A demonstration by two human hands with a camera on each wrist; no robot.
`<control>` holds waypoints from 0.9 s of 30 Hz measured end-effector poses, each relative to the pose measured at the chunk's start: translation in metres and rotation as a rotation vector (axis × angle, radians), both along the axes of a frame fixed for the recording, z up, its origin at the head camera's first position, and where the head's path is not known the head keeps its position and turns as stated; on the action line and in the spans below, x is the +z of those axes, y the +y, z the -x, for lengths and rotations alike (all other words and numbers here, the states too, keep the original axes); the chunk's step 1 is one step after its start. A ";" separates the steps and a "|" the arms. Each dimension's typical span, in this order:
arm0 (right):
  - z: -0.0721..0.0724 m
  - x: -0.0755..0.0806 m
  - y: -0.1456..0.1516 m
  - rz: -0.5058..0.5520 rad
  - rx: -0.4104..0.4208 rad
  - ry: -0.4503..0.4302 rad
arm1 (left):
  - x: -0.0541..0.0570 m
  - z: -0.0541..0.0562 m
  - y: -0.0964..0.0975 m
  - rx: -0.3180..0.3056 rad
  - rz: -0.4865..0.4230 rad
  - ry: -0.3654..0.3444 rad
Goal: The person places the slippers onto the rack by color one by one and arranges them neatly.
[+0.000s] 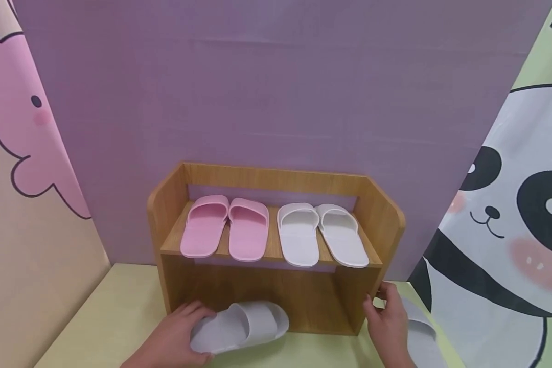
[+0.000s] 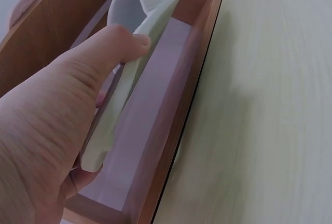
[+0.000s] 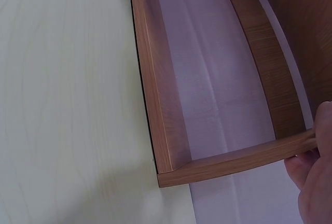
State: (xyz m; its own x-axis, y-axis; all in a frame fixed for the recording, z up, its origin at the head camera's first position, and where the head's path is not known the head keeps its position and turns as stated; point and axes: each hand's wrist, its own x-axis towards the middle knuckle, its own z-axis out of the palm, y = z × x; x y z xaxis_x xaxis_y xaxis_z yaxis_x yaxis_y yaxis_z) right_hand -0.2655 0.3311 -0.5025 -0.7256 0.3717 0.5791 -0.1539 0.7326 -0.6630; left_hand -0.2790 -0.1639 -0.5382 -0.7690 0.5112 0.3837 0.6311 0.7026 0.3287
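Note:
My left hand [image 1: 179,332] grips a light grey slipper [image 1: 239,327] by its heel end, with the strap end pointing right. In the left wrist view the slipper [image 2: 124,89] is tilted on its edge, thumb on the near side of the sole, most other fingers hidden behind it. It is held in front of the lower level of a wooden shoe rack [image 1: 276,178]. On the rack's right side panel, my right hand [image 1: 388,324] pinches the front edge between thumb and fingers. The right wrist view shows that hand [image 3: 316,167] at the panel [image 3: 233,163].
A pair of pink slippers [image 1: 249,240] and a pair of white slippers [image 1: 299,245] stand on the upper shelf. Another grey slipper [image 1: 423,340] lies on the table [image 1: 106,312], right of the rack. A purple backdrop [image 1: 276,92] rises behind.

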 end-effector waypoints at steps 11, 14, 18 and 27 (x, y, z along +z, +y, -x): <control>-0.006 -0.002 -0.001 0.013 0.005 -0.011 | -0.005 0.004 0.014 0.086 0.007 -0.041; -0.004 0.000 -0.001 0.010 0.008 -0.014 | -0.004 0.005 0.016 0.102 0.001 -0.004; -0.002 0.002 -0.002 0.007 0.009 -0.013 | -0.003 0.005 0.017 0.121 -0.006 0.049; -0.002 0.003 -0.003 0.006 -0.003 -0.016 | 0.000 0.005 0.024 0.219 -0.005 0.059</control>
State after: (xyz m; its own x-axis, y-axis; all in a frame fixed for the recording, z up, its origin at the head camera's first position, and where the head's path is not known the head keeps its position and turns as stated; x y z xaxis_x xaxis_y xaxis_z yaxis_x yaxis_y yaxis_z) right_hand -0.2635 0.3282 -0.4997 -0.7338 0.3774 0.5649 -0.1406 0.7292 -0.6697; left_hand -0.2841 -0.1396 -0.5383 -0.8376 0.3323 0.4336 0.4818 0.8234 0.2997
